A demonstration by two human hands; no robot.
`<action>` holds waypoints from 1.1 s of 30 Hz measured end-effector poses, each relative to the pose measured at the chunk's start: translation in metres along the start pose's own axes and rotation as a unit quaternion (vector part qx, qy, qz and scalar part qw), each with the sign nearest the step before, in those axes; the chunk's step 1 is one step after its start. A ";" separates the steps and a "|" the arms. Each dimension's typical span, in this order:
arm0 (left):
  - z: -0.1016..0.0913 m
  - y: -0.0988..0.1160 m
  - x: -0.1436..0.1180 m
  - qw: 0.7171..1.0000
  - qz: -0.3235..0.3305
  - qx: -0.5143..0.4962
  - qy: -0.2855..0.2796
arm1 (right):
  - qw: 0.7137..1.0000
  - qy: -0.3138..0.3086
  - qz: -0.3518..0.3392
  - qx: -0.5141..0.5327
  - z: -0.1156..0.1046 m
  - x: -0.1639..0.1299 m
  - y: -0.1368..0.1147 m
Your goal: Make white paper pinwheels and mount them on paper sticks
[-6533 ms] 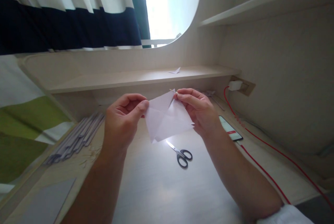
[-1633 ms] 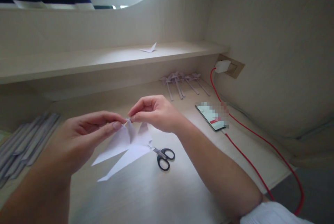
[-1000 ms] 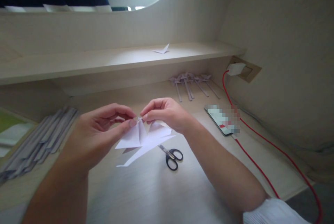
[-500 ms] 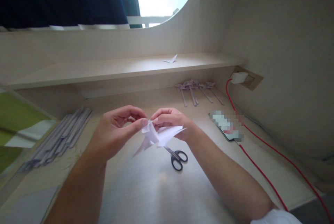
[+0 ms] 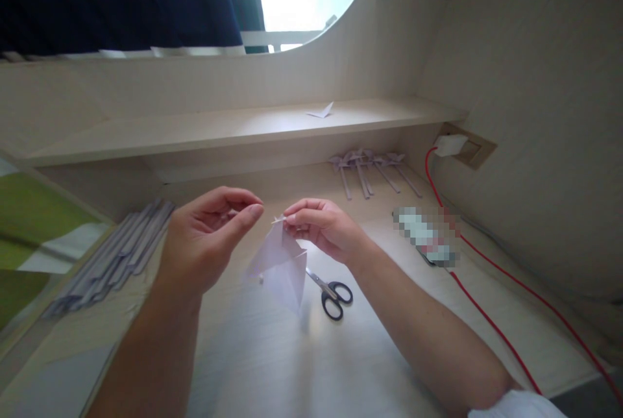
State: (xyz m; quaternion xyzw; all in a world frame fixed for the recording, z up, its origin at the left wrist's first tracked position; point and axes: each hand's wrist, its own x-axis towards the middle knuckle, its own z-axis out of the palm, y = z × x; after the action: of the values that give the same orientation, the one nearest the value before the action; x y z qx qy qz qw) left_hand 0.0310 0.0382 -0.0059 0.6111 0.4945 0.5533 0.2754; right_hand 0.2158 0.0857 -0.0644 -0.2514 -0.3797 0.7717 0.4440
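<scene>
My right hand (image 5: 321, 228) pinches the top of a pale lilac paper pinwheel piece (image 5: 281, 267), which hangs down blurred above the desk (image 5: 311, 366); a thin stick tip shows at the pinch. My left hand (image 5: 209, 236) hovers just left of it with thumb and forefinger apart, holding nothing. Black-handled scissors (image 5: 331, 289) lie on the desk below my right wrist.
Several finished paper pinwheels on sticks (image 5: 372, 170) lie at the back right. A phone (image 5: 426, 239) on a red cable (image 5: 491, 282) runs to a wall charger (image 5: 450, 144). Grey paper strips (image 5: 111, 259) lie at left. A folded paper scrap (image 5: 321, 110) sits on the shelf.
My left hand has let go of the paper and opened. The paper now dangles from my right hand alone, its flaps dropped downward.
</scene>
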 end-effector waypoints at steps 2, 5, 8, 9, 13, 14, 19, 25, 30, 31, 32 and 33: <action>-0.001 -0.001 0.001 0.998 0.016 -0.025 0.056 | 0.999 0.035 -0.020 0.010 0.000 0.000 -0.002; -0.002 -0.003 0.003 0.988 0.064 -0.041 0.134 | 0.990 0.112 -0.071 0.044 0.000 0.001 -0.006; -0.001 -0.007 0.002 0.974 0.129 -0.008 0.184 | 0.974 0.175 -0.127 0.073 -0.003 0.000 -0.013; 0.001 -0.008 0.001 0.976 0.134 0.009 0.173 | 0.969 0.188 -0.142 0.079 -0.004 0.000 -0.015; 0.014 -0.017 -0.005 0.985 0.121 0.086 0.084 | 0.952 0.224 -0.180 0.101 -0.005 -0.003 -0.022; 0.019 -0.020 -0.006 0.986 0.114 0.098 0.069 | 0.950 0.228 -0.185 0.105 -0.005 -0.004 -0.023; 0.030 -0.026 -0.011 0.979 0.145 0.107 0.097 | 0.952 0.223 -0.180 0.107 0.002 -0.008 -0.021; 0.021 -0.019 -0.010 0.974 0.169 0.129 0.081 | 0.965 0.182 -0.185 -0.040 0.012 -0.010 -0.015; 0.011 -0.013 -0.006 0.985 0.123 0.114 0.028 | 0.949 0.145 -0.238 -0.148 0.019 -0.017 -0.016; 0.009 -0.013 -0.006 0.988 0.111 0.108 0.023 | 0.947 0.140 -0.240 -0.161 0.020 -0.019 -0.017; 0.007 -0.012 -0.005 0.990 0.099 0.104 0.016 | 0.945 0.138 -0.242 -0.174 0.021 -0.020 -0.017; 0.006 -0.012 -0.005 0.991 0.088 0.101 0.009 | 0.942 0.138 -0.244 -0.186 0.021 -0.021 -0.018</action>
State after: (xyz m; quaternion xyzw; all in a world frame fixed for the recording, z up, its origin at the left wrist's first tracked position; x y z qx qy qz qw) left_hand 0.0334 0.0390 -0.0196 0.6718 0.4948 0.5281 0.1579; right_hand 0.2196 0.0654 -0.0365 -0.3329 -0.5017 0.5127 0.6120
